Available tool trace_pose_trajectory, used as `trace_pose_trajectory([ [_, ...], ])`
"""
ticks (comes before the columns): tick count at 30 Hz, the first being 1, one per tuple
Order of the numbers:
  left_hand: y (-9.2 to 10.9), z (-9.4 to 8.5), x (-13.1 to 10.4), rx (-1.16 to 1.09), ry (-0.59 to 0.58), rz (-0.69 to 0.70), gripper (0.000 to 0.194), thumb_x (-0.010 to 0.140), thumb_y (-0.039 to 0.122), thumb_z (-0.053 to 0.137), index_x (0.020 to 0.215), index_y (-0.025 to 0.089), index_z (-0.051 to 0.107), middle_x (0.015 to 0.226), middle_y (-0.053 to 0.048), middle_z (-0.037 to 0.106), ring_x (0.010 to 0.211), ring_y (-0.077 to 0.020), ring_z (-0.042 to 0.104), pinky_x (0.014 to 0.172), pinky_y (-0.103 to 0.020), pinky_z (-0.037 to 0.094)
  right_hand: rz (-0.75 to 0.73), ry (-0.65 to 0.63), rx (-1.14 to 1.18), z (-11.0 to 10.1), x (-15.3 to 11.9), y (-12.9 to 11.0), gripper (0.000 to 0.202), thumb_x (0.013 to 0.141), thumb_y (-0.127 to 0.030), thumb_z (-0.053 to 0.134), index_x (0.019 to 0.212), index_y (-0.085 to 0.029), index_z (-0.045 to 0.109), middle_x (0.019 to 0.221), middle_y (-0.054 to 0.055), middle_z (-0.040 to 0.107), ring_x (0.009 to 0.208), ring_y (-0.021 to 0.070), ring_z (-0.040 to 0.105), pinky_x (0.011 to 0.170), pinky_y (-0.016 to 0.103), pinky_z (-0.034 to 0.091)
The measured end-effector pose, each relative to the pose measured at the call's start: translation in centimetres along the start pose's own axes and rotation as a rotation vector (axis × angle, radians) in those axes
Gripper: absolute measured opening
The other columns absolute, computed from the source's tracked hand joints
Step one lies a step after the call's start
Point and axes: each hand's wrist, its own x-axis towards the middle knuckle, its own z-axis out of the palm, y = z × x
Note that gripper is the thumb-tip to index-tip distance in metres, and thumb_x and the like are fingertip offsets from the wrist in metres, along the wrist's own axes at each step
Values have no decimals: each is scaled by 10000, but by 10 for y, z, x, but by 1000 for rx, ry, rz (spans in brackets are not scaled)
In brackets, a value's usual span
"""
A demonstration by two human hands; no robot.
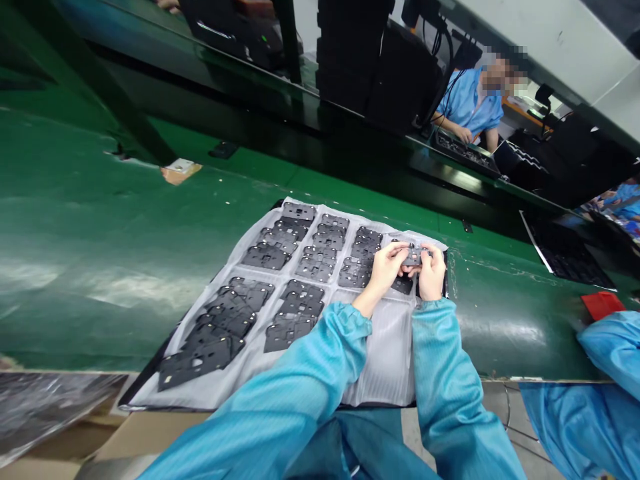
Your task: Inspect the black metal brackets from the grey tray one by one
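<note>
Between my two hands is a small dark grey plate with cutouts (pixel 414 256), lifted over the far right compartment of a lined tray (pixel 380 347). My left hand (pixel 388 265) pinches its left end, fingers closed. The right end is pinched by my right hand (pixel 431 272). Similar black plates (pixel 316 263) lie overlapping in several tray compartments, and a few show under my hands. White translucent sheet covers the tray's dividers. A larger stack of black plates (pixel 210 347) fans out in the near left compartment.
The tray rests on a green workbench (pixel 500 320). Beyond it runs a dark raised ledge, with a co-worker in blue (pixel 470 100) behind. At right are a red object (pixel 603 305), a black sheet (pixel 565 253) and another person's blue sleeve (pixel 615 347). A green post (pixel 110 100) stands left.
</note>
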Motion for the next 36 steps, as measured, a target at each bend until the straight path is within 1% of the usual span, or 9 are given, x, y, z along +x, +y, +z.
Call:
trace_pose_trajectory([
  [3, 0, 1, -1, -1, -29, -1, 355, 727, 286, 693, 1037, 125, 635, 911, -87, 693, 471, -71, 555, 386, -167, 416, -17, 8, -11, 1, 0, 1, 291, 855, -431, 548, 1058, -225, 520, 709, -33, 574, 416, 72, 545, 360, 176, 439],
  [9, -2, -1, -2, 38, -20, 42, 333, 766, 304, 665, 1044, 127, 615, 790, -45, 659, 491, -68, 526, 397, -151, 399, 5, -28, -5, 0, 1, 0, 264, 855, -456, 539, 983, -225, 530, 651, -46, 554, 407, 73, 520, 353, 176, 420],
  [14, -1, 0, -3, 56, -24, 51, 276, 781, 314, 644, 997, 143, 645, 731, -24, 653, 472, -62, 514, 405, -147, 382, -17, 71, -47, -1, 1, 2, 222, 844, -426, 536, 899, -211, 534, 567, -60, 518, 372, 83, 473, 338, 192, 389],
  [18, -2, 2, -3, 68, -15, 1, 248, 806, 349, 604, 938, 149, 668, 708, -22, 658, 443, -68, 521, 386, -154, 365, -32, 163, -114, -2, 1, 5, 180, 835, -383, 516, 860, -207, 539, 590, -51, 543, 372, 82, 461, 322, 194, 348],
  [22, -2, 2, -5, 138, -31, 62, 239, 851, 357, 558, 943, 156, 649, 705, -15, 649, 444, -79, 531, 411, -172, 386, -65, 160, -132, -1, 0, 5, 170, 833, -374, 509, 847, -207, 541, 588, -56, 532, 366, 78, 457, 320, 192, 346],
  [26, -2, -3, -5, 284, 93, 180, 263, 909, 391, 488, 872, 165, 617, 796, -38, 664, 502, -86, 557, 477, -183, 411, -43, 127, -113, 1, -1, 3, 152, 820, -354, 517, 823, -205, 540, 546, -63, 516, 343, 81, 453, 299, 189, 320],
  [30, -1, -9, -2, 254, 262, 195, 354, 948, 435, 398, 782, 170, 564, 697, -26, 644, 491, -83, 547, 517, -186, 420, -24, 127, -99, 2, 0, 1, 143, 805, -341, 523, 807, -200, 548, 506, -68, 513, 325, 88, 452, 290, 192, 312],
  [32, 1, -10, -2, 267, 264, 215, 348, 939, 428, 426, 772, 165, 583, 689, -30, 640, 536, -90, 564, 535, -183, 423, -23, 136, -102, 1, 0, 0, 149, 804, -343, 519, 807, -198, 551, 507, -67, 519, 331, 87, 456, 294, 189, 312],
  [36, 2, -6, -2, 196, 207, 223, 208, 858, 304, 566, 1013, 167, 589, 910, -57, 678, 640, -98, 604, 543, -174, 448, 2, 199, -112, -2, 1, -2, 137, 791, -326, 511, 808, -196, 553, 569, -48, 578, 349, 84, 457, 309, 191, 325],
])
